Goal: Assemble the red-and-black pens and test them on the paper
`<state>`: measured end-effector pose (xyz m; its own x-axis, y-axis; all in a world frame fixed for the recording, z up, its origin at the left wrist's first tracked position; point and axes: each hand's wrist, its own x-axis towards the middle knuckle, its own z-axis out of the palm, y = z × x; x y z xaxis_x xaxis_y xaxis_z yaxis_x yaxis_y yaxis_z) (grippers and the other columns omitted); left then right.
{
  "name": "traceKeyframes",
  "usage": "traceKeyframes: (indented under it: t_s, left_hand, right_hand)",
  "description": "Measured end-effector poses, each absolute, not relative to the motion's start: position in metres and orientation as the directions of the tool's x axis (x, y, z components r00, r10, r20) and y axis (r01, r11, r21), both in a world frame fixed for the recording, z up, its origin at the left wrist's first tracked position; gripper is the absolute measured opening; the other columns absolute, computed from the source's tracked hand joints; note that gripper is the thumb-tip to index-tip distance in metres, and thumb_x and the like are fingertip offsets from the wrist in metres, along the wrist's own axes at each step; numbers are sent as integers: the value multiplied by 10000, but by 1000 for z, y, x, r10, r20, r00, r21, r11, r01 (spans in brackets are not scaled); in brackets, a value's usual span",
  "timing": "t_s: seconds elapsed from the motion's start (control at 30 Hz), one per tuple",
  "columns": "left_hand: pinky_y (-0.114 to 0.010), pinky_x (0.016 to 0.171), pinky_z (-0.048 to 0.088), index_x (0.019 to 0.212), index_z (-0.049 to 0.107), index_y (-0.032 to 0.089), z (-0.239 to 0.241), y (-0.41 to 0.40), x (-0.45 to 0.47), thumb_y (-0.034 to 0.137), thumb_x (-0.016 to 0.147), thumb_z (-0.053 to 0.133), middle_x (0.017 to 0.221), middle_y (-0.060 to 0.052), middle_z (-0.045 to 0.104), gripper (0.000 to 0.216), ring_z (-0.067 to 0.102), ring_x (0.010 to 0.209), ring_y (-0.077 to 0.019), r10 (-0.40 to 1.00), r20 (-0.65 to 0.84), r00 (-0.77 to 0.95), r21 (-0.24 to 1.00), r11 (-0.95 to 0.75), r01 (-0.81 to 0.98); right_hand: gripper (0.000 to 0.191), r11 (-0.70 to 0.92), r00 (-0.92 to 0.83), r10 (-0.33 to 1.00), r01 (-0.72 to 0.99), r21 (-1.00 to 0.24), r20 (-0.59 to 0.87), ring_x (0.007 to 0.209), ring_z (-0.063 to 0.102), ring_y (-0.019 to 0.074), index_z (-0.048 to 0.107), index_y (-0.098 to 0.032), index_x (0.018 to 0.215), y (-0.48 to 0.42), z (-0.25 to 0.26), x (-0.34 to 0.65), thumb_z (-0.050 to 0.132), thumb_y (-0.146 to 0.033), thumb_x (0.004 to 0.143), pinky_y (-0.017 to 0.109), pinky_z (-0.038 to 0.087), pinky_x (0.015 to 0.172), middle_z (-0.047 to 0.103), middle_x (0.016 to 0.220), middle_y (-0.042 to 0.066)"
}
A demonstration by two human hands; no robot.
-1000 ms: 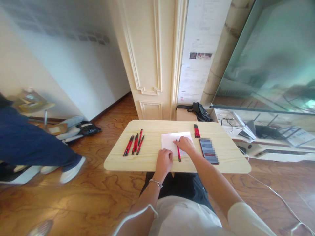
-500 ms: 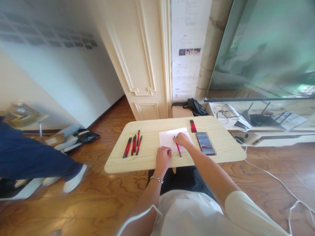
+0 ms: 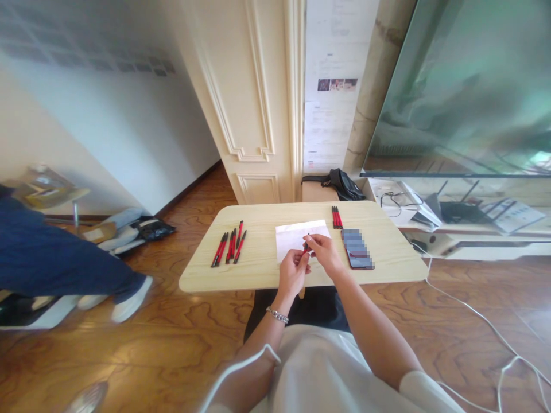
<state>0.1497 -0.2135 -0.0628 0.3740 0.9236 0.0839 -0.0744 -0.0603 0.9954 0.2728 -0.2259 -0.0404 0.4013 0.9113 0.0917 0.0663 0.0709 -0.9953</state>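
A red and black pen (image 3: 305, 248) is held between both hands above the near edge of a white sheet of paper (image 3: 295, 235). My left hand (image 3: 293, 272) pinches its lower end and my right hand (image 3: 325, 252) pinches its upper part. Both hands hover just over the light wooden table (image 3: 258, 269). Several more red pens (image 3: 229, 248) lie in a loose group on the left of the table. Two pens (image 3: 336, 217) lie side by side at the far edge. A dark phone (image 3: 356, 256) lies right of the paper, beside my right hand.
Another person's leg in blue trousers and a white shoe (image 3: 129, 298) reach in from the left over the wooden floor. Bags (image 3: 142, 226) lie by the wall. A black bag (image 3: 344, 184) sits behind the table. A white cable (image 3: 473, 312) trails on the floor at right.
My right hand has lifted the pen off the paper. My left hand has risen from the table and taken hold of the pen's other end.
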Motion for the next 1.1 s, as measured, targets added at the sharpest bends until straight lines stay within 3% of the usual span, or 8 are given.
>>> traceKeyframes:
  t_s: [0.13, 0.23, 0.33, 0.43, 0.57, 0.77, 0.93, 1.1]
  left_hand:
    - [-197, 428, 331, 857, 589, 168, -63, -222, 153, 478, 772, 640, 641, 0, 584, 326, 477, 457, -79, 929, 61, 366, 994, -23, -108]
    - [-185, 382, 223, 805, 585, 157, -59, -223, 153, 493, 772, 630, 547, 40, 486, 340, 358, 387, -48, 885, -74, 460, 961, 186, -204]
    - [-181, 374, 170, 777, 572, 148, -57, -223, 152, 496, 752, 652, 558, 41, 483, 358, 321, 374, -30, 829, -149, 538, 897, 342, -279]
    - [-189, 387, 232, 772, 579, 141, -59, -223, 151, 488, 734, 677, 603, 5, 559, 363, 419, 418, -51, 838, -119, 532, 903, 314, -293]
    - [-207, 422, 303, 811, 615, 130, -62, -225, 150, 465, 724, 697, 647, -20, 612, 355, 468, 452, -66, 856, -107, 505, 919, 280, -279]
    - [-192, 421, 269, 759, 615, 119, -62, -228, 148, 462, 729, 695, 653, -29, 596, 353, 449, 466, -53, 813, -150, 562, 866, 382, -322]
    - [-192, 418, 262, 798, 621, 123, -63, -228, 149, 447, 739, 692, 659, -24, 593, 337, 438, 466, -51, 829, -137, 542, 883, 351, -313]
    - [-191, 411, 254, 768, 605, 125, -62, -229, 149, 452, 750, 679, 653, -24, 584, 337, 437, 468, -53, 831, -137, 539, 877, 354, -324]
  right_hand:
    - [412, 95, 510, 850, 92, -991, 129, 575, 535, 135, 648, -158, 701, -228, -44, 266, 588, -561, 760, 253, 405, 536, 636, 650, 42]
    - [398, 96, 471, 880, -47, -994, 63, 541, 508, 121, 666, -156, 750, -227, -46, 264, 591, -547, 762, 254, 395, 520, 639, 671, 40]
    - [402, 71, 362, 932, -211, -975, -10, 535, 507, 106, 680, -154, 834, -228, -47, 268, 598, -541, 763, 246, 404, 521, 648, 730, 47]
    - [428, 20, 316, 947, -251, -968, -62, 611, 560, 127, 682, -161, 885, -230, -48, 271, 597, -562, 764, 259, 451, 573, 659, 794, 60]
    - [386, 55, 429, 903, -146, -988, -13, 589, 541, 122, 650, -158, 751, -233, -50, 271, 673, -541, 712, 253, 453, 560, 617, 682, 28]
    - [418, 1, 291, 952, -312, -950, -95, 633, 588, 142, 670, -163, 897, -236, -51, 271, 632, -549, 742, 264, 464, 560, 665, 813, 68]
    - [383, 44, 433, 900, -210, -977, -53, 595, 554, 124, 645, -163, 778, -236, -50, 268, 712, -525, 674, 272, 473, 591, 629, 698, 28]
    - [435, -5, 294, 950, -316, -949, -103, 655, 587, 145, 665, -162, 912, -236, -53, 270, 659, -551, 717, 269, 466, 588, 672, 833, 77]
